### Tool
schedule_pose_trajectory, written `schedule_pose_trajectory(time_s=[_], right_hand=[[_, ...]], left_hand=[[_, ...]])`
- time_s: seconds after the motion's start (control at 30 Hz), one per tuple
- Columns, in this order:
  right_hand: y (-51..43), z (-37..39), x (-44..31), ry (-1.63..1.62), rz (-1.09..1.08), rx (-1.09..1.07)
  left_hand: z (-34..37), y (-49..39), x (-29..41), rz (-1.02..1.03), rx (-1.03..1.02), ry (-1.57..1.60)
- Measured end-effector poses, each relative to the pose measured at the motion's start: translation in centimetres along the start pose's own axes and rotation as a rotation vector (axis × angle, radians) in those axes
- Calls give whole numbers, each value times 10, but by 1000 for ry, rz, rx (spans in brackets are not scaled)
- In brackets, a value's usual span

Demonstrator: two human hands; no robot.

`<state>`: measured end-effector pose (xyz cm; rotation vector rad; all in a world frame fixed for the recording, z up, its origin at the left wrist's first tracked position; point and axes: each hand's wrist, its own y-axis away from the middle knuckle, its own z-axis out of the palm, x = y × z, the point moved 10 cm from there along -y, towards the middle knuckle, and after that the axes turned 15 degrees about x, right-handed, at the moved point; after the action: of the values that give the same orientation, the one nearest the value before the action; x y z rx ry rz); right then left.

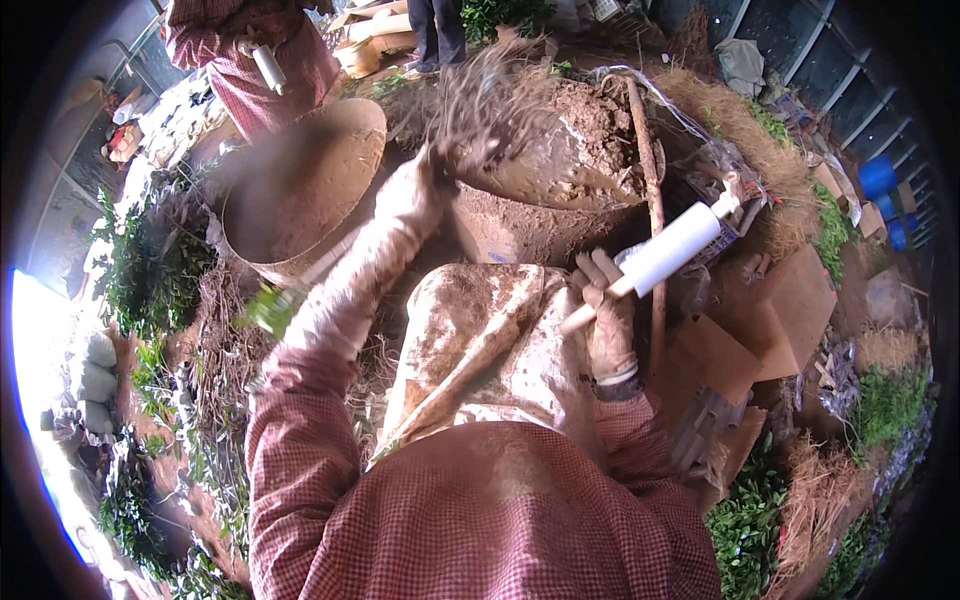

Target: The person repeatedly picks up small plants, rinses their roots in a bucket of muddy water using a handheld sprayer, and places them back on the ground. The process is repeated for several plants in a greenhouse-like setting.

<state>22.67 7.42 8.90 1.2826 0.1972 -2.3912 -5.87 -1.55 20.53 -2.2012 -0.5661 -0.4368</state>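
My left hand (412,187), gloved and blurred by motion, grips a bundle of bare-root plants. Its brown roots (487,112) fan out over a round basin (540,225) of wet mud (517,176). Green leaves (271,309), probably the bundle's tops, show beyond my left forearm. In my gloved right hand (609,322) is the wooden handle of a roll of white plastic film (671,247), tilted up to the right. A mud-stained cloth (480,330) covers my lap, just in front of the basin.
A second round tub (307,195) stands left of the mud basin. Along the basin's right side leans a wooden stick (645,150). Opened cardboard (780,322) lies at right, leafy plants (150,262) at left. Another person (262,75) holds a film roll (268,69) at the far left.
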Motion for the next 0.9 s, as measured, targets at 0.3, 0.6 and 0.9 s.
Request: schedule_pose_trajectory(time_s=[0.3,0.6,0.9], right_hand=[[45,-49,76,-11,242,84],[39,-66,75,-40,320,180],[21,-88,85,370,209,22]], left_hand=[[117,-93,-18,207,-407,-766],[263,-58,-52,534,-648,-957],[350,-33,-54,741,-752,-899]])
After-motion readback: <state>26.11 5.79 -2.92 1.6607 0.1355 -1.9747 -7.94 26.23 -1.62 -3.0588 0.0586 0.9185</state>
